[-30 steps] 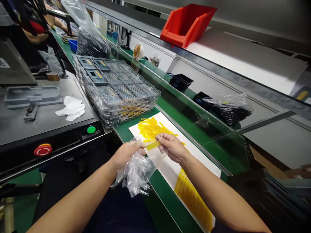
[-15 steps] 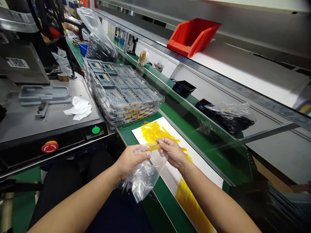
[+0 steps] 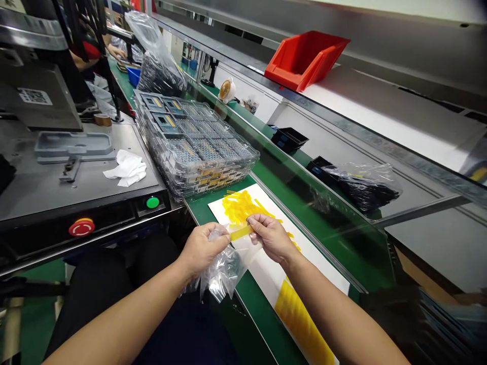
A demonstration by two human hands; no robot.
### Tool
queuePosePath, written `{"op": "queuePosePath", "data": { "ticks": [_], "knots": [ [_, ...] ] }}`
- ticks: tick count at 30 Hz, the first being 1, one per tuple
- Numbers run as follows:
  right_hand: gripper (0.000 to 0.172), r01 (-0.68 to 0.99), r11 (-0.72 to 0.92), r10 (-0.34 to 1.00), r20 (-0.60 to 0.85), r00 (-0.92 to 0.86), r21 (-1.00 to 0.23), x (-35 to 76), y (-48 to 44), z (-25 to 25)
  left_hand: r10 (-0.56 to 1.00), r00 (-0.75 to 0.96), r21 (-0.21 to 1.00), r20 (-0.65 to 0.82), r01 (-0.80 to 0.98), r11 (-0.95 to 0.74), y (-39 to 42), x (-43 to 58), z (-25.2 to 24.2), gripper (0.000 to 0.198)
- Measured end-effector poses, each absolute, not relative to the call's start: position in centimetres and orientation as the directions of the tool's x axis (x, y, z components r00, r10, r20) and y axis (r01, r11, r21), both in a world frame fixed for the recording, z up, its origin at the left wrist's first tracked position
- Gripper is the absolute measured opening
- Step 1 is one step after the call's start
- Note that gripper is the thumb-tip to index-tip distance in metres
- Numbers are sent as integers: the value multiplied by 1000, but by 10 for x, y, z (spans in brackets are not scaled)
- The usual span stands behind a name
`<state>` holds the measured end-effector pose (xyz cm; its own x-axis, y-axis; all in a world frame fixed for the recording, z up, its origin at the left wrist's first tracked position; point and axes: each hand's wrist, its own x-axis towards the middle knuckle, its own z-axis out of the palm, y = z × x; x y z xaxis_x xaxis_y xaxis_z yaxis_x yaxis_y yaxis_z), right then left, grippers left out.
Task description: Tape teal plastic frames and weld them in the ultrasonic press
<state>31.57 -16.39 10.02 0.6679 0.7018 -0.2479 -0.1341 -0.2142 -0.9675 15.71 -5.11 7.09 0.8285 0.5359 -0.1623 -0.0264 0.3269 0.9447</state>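
My left hand (image 3: 201, 247) is closed around a crumpled clear plastic bag (image 3: 222, 271) that hangs below it over the edge of the green belt. My right hand (image 3: 269, 236) pinches one end of a short yellow tape strip (image 3: 240, 232), which stretches between both hands at the bag's top. Just beyond the hands lies a white sheet (image 3: 266, 268) carrying a heap of yellow strips (image 3: 239, 206) and, nearer me, a neat yellow block (image 3: 300, 324).
A stack of clear trays with parts (image 3: 198, 147) stands behind the sheet. Left is a press with a green button (image 3: 152, 202), a red stop button (image 3: 81, 227) and a white cloth (image 3: 127, 168). A red bin (image 3: 304, 58) and bagged black parts (image 3: 365, 187) lie right. Another person works far left.
The view has shifted slightly. My hands stay together on the strip and bag; the bag has gathered closer under my left hand.
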Motion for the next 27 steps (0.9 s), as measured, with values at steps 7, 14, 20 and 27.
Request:
{"op": "queuePosePath", "data": {
  "ticks": [7, 14, 20, 27],
  "knots": [
    [41, 1, -180, 665, -122, 736, -984, 317, -164, 104, 596, 797, 965, -102, -66, 252, -48, 153, 70, 23],
    [40, 79, -190, 658, -67, 750, -979, 316, -163, 108, 582, 810, 974, -69, -73, 216, -46, 149, 71, 27],
    [39, 168, -203, 672, -12, 740, -965, 314, -163, 111, 553, 829, 979, -82, -38, 202, -45, 150, 72, 29],
    [37, 208, -204, 688, 11, 726, -957, 309, -164, 116, 536, 838, 989, -104, 30, 144, -43, 149, 68, 31]
  ]
}}
